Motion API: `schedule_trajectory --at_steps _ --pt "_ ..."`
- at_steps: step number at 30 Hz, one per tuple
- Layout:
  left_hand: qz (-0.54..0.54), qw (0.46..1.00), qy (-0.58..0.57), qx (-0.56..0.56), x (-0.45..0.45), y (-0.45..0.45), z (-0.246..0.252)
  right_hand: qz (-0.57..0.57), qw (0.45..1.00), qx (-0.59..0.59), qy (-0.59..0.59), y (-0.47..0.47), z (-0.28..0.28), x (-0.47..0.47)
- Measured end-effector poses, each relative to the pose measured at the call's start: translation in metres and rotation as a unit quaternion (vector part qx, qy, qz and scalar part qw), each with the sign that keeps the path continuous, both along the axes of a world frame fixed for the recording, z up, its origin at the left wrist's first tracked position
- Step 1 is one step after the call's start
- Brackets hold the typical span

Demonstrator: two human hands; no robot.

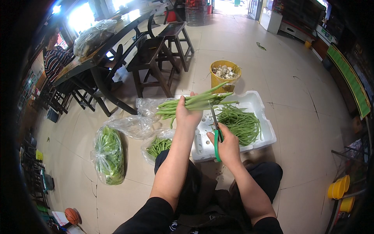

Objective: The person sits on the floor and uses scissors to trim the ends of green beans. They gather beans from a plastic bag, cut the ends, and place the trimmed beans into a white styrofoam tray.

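Observation:
A bundle of long green beans lies across the palm of my left hand, whose fingers curl round it. My right hand grips green-handled scissors, their blades pointing up at the right-hand ends of the bundle. Whether the blades touch the beans is not clear. Below and to the right, a heap of green beans lies in a white foam box with small cut bits at its left side. Near my left knee, more beans sit in a clear plastic bag.
Behind the box stands a yellow bucket of pale scraps. A bagged leafy green vegetable and crumpled clear bags lie on the tiled floor at left. Dark wooden stools stand by a table, where a person sits. A basketball rests lower left.

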State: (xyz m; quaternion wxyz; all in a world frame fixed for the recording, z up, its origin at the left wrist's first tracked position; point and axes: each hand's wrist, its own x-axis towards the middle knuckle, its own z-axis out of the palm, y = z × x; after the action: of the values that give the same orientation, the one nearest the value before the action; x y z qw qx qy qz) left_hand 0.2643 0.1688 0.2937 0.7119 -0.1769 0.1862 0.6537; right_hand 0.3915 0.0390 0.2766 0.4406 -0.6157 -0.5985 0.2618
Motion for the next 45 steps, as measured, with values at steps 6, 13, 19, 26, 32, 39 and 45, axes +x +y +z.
schedule_trajectory --at_steps 6,13,19,26,32,39,45 --pt "-0.002 1.000 -0.005 0.003 0.000 0.002 -0.004 0.003 0.994 -0.057 0.089 0.001 -0.002 0.002" --pt "0.017 1.000 0.004 0.002 -0.001 0.003 -0.001 -0.003 0.989 -0.033 0.144 -0.002 -0.007 0.003" --pt "0.009 0.999 0.045 0.019 0.006 -0.004 0.000 0.014 0.979 -0.057 0.193 0.005 0.002 0.007" --pt "0.032 0.997 0.048 0.041 0.006 0.001 -0.006 0.026 0.963 -0.081 0.254 -0.012 0.013 0.001" --pt "0.043 0.992 0.093 0.079 0.012 -0.005 0.001 0.038 0.975 -0.071 0.206 -0.009 0.000 0.002" --pt "0.042 0.987 0.108 0.112 0.016 -0.011 0.004 0.022 0.976 -0.074 0.202 -0.007 0.009 0.004" --pt "0.040 0.991 0.080 0.098 0.012 -0.008 0.003 0.033 0.968 -0.095 0.228 -0.014 0.018 0.003"
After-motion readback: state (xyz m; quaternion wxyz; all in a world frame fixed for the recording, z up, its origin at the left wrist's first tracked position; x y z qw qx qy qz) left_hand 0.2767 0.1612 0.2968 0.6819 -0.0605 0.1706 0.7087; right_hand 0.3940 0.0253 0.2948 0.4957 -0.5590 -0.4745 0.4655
